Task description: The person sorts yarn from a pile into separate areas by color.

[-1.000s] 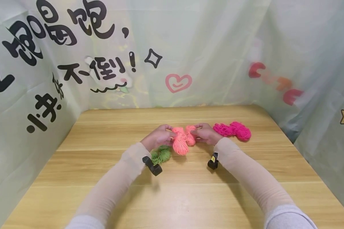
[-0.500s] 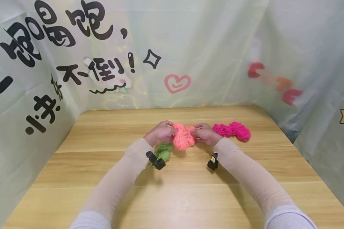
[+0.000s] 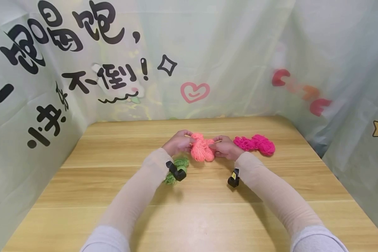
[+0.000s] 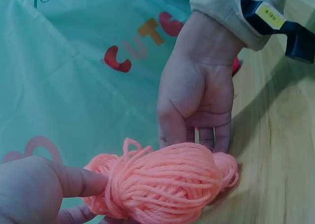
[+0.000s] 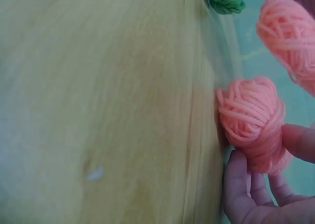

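Observation:
My left hand (image 3: 179, 142) pinches a coral-pink yarn skein (image 4: 162, 184) between thumb and fingers, round its narrow tied part. A second coral skein (image 5: 251, 111) is gripped by my right hand (image 3: 227, 147), with the thumb on one side and the fingers on the other. From the head view the two skeins seem side by side and overlapping, the left one nearer; the right wrist view has a gap between them. A green yarn bundle (image 3: 181, 162) lies under my left wrist, partly hidden by the wrist camera. Magenta yarn (image 3: 263, 144) lies just beyond my right hand.
The wooden table (image 3: 195, 217) ends at a printed curtain (image 3: 233, 70) behind and at both sides. A black camera mount (image 3: 176, 171) juts from the left wrist and another camera mount (image 3: 233, 177) from the right. A small white speck (image 5: 95, 174) is on the wood.
My left hand has moved right and slightly away from me, bringing its coral skein against the other in the head view. The wrist camera now covers more of the green yarn. My right hand stays put.

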The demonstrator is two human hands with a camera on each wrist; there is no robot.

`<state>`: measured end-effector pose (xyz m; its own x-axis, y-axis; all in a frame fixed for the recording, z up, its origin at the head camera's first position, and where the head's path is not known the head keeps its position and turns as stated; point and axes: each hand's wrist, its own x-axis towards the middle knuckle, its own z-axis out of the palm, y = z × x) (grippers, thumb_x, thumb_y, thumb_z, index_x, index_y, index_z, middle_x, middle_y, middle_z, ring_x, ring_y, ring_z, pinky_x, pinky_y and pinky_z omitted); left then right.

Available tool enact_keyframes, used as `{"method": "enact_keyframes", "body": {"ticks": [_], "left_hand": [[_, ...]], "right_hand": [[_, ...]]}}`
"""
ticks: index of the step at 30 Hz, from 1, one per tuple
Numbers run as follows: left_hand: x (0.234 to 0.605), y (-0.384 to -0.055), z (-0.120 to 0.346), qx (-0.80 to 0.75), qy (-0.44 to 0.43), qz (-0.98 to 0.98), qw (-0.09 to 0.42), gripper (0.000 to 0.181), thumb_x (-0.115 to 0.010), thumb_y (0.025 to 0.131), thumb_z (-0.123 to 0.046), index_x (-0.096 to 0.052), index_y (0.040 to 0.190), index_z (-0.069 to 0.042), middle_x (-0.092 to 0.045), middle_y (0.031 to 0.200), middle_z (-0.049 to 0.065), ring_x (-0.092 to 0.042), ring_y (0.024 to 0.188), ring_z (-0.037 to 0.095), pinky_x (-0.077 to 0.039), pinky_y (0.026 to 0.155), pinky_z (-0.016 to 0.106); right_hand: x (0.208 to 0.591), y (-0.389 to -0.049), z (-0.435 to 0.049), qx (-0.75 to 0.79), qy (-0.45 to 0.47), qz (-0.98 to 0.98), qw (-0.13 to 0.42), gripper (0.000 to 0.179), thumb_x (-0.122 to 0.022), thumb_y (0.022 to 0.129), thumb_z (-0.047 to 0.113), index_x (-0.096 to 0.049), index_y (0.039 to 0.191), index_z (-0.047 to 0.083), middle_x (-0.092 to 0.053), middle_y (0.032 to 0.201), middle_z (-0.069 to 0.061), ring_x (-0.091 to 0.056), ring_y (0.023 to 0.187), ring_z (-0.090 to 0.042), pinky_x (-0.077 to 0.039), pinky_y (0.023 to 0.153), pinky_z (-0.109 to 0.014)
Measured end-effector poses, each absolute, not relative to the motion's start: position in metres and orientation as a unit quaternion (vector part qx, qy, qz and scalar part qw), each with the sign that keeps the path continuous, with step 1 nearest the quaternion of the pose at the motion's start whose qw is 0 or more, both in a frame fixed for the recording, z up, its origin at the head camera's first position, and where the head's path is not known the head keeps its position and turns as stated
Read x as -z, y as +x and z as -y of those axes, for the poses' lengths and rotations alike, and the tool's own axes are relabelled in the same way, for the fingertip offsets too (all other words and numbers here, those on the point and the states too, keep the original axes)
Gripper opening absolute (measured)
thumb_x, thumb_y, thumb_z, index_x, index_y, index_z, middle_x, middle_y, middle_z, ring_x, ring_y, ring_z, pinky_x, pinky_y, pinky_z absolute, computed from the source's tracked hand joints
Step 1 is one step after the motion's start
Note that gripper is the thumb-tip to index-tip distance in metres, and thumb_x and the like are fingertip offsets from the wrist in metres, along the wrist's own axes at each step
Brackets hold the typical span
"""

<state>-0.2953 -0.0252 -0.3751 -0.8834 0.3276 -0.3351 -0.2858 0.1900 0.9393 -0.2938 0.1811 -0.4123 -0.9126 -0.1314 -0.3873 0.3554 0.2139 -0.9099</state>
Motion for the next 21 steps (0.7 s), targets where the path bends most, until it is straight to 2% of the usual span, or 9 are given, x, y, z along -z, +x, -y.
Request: {"method": "enact_keyframes", "body": {"ticks": [5, 16, 21], "left_hand": [[0.378, -0.300, 0.027, -0.614, 0.024, -0.755, 0.230, 0.030, -0.058, 0.094, -0.001, -0.046, 0.121, 0.001, -0.056, 0.106, 0.016, -0.060, 0.077, 0.021, -0.056, 0.074, 0.033], [0.387, -0.306, 0.027, -0.601, 0.002, -0.765, 0.232, 0.032, -0.057, 0.094, -0.001, -0.046, 0.124, 0.001, -0.054, 0.093, 0.011, -0.058, 0.076, 0.019, -0.055, 0.073, 0.032], [0.390, -0.307, 0.026, -0.587, 0.006, -0.779, 0.220, 0.038, -0.058, 0.094, -0.003, -0.046, 0.130, 0.001, -0.057, 0.100, 0.014, -0.060, 0.080, 0.020, -0.055, 0.073, 0.031]], "right_hand": [[0.411, -0.292, -0.180, 0.624, 0.069, -0.753, 0.198, 0.039, -0.059, 0.095, 0.007, -0.039, 0.128, -0.001, -0.052, 0.096, -0.010, -0.054, 0.079, -0.017, -0.053, 0.070, -0.029], [0.414, -0.293, -0.179, 0.626, 0.070, -0.751, 0.197, 0.038, -0.059, 0.095, 0.006, -0.040, 0.128, 0.000, -0.053, 0.097, -0.010, -0.055, 0.076, -0.016, -0.053, 0.069, -0.028], [0.415, -0.295, -0.179, 0.625, 0.071, -0.752, 0.197, 0.039, -0.059, 0.095, 0.006, -0.039, 0.129, -0.001, -0.052, 0.098, -0.010, -0.054, 0.078, -0.017, -0.053, 0.070, -0.029]]}}
